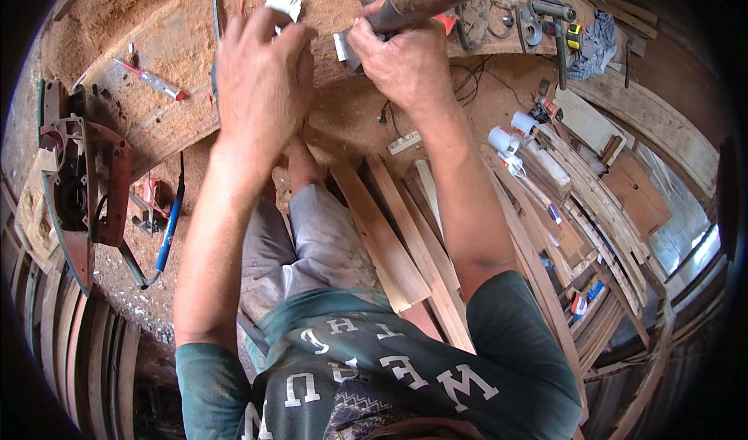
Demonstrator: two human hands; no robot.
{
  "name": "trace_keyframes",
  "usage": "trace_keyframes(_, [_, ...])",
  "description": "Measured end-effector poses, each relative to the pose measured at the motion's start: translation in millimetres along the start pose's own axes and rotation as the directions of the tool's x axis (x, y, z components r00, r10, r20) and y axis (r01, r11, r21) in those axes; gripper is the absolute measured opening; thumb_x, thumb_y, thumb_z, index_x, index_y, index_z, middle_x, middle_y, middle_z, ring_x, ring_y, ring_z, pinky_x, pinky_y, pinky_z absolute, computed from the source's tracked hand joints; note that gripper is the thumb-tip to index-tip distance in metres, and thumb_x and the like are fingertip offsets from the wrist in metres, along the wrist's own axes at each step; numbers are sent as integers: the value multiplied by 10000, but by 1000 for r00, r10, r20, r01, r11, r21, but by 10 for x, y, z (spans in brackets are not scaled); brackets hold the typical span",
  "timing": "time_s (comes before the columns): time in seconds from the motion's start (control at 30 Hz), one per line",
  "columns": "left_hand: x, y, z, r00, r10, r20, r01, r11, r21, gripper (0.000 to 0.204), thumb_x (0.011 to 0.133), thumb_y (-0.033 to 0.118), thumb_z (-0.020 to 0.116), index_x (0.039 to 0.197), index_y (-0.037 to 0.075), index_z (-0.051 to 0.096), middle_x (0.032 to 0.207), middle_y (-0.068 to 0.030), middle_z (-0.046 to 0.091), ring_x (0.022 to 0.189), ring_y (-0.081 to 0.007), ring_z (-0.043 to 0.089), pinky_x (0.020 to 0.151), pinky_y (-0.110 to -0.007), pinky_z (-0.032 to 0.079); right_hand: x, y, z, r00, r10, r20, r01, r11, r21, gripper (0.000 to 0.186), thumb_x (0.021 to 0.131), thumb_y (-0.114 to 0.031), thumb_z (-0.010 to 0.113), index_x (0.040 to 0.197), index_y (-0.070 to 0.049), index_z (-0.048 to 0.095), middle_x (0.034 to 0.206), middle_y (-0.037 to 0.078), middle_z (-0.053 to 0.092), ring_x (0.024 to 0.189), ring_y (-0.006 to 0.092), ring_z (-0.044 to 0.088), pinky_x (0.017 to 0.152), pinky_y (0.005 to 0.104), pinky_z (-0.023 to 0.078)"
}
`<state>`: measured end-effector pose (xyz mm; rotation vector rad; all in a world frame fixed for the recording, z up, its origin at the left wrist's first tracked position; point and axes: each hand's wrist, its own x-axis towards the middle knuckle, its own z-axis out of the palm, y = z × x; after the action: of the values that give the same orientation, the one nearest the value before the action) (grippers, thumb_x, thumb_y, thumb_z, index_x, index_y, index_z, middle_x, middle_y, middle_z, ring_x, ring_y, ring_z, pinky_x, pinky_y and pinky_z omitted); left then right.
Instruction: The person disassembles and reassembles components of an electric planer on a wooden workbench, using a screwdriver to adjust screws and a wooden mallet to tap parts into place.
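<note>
Above the sawdust-covered bench (175, 54), my left hand (261, 74) is bent at the fingers and smeared by motion. A small white piece (284, 4) lies just beyond its fingertips; whether they touch it is unclear. My right hand (401, 62) is closed around a dark tool at the bench's near edge, its kind mostly hidden by the fingers. A flat greyish end and a white block (340, 47) show beside the thumb. Over the knuckles slants a thick brown tapered cylinder (421, 2) with a pale, rough end.
A red-handled screwdriver (152, 80) lies on the bench's left. Left of the bench sits a worn power-tool body (86, 171), with a blue-handled tool (169, 230) below it. A yellow tape measure (574, 36) is at far right. Wooden boards (382, 237) lie by my legs.
</note>
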<state>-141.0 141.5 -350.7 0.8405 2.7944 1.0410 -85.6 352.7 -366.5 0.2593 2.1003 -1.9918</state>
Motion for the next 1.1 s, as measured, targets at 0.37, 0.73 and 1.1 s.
trace_keyframes(0.37, [903,-368,185,799,419,432,-422,902,-94,228,803,268,775,1008,186,836,1631,-98,491,1550,-432,316,1221,-609,290,-14,-160,78,870,489,57,-32,-60,998,330,1083,-152,466,1103,134,630,989,172,667,872,227,680,743,276,582])
trace_keyframes(0.73, [965,-448,272,727,473,498,-470,871,-142,293,714,269,815,1000,295,869,1691,-61,424,1606,-448,210,1270,-620,171,-53,-161,82,870,479,117,-19,-205,978,447,1086,-305,444,1185,107,587,1018,185,620,979,259,633,779,272,561])
trace_keyframes(1.1, [982,-357,124,715,384,584,-385,914,-129,305,677,245,819,971,296,879,1689,-70,431,1610,-440,213,1281,-613,153,-94,-268,185,789,595,151,127,-398,908,417,1074,-319,458,1202,63,564,1044,159,571,1010,251,558,902,268,512])
